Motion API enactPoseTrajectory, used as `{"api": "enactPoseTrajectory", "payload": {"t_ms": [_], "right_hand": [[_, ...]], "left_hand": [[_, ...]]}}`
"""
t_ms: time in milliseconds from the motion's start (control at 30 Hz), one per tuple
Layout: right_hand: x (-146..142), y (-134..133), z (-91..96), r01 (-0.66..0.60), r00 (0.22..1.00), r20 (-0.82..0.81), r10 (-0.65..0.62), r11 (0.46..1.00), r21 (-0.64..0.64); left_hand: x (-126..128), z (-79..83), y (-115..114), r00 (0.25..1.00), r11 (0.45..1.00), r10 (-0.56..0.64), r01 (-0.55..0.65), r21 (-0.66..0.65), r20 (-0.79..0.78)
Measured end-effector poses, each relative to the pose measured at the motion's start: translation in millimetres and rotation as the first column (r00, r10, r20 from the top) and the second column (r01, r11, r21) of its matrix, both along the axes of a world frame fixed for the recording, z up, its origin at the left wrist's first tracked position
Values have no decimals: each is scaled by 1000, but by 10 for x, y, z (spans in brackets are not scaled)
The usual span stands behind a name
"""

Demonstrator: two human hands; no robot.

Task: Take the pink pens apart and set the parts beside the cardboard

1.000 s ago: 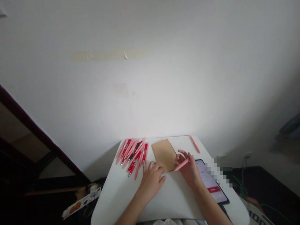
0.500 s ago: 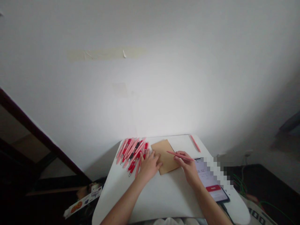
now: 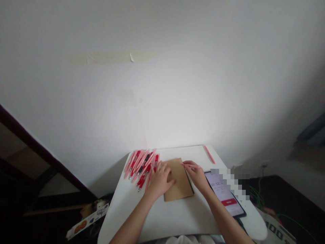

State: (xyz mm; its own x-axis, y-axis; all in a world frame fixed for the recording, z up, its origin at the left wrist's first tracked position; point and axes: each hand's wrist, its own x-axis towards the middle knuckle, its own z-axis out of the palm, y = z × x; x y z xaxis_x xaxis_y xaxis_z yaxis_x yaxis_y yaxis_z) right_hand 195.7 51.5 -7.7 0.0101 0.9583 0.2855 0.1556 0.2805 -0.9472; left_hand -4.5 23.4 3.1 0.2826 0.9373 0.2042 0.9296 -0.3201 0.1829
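A brown kraft-covered notebook (image 3: pixel 179 184) lies on the white table (image 3: pixel 175 217) in front of me. My left hand (image 3: pixel 159 179) rests on its left side with the fingers apart, the fingertips close to a pile of pink and red pens (image 3: pixel 142 164). At the notebook's upper right edge, my right hand (image 3: pixel 197 175) is closed around a pink pen (image 3: pixel 189 165). The pen's tip points left over the cover, and the fingers hide part of its barrel.
A single pink pen (image 3: pixel 209 155) lies at the table's far right corner. To the right of my right hand is a phone (image 3: pixel 223 191) showing a timer, partly pixelated. A white wall (image 3: pixel 172 101) rises behind the table.
The notebook has slid toward me and turned a little straighter. My right hand has moved slightly left to its edge, with the pink pen still in the fingers.
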Motion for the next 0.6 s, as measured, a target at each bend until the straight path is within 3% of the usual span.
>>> {"api": "enactPoseTrajectory", "payload": {"t_ms": [200,367,600], "right_hand": [[-92,267,55,80,989,121,-86,995,52],[-140,417,-14,143,978,144,-149,988,55],[-83,423,-118,97,982,152,-116,986,132]], "left_hand": [[26,-17,126,994,986,-103,108,-128,42],[30,-39,130,994,994,-101,103,-44,45],[48,-167,98,996,996,-82,81,29,31]]}}
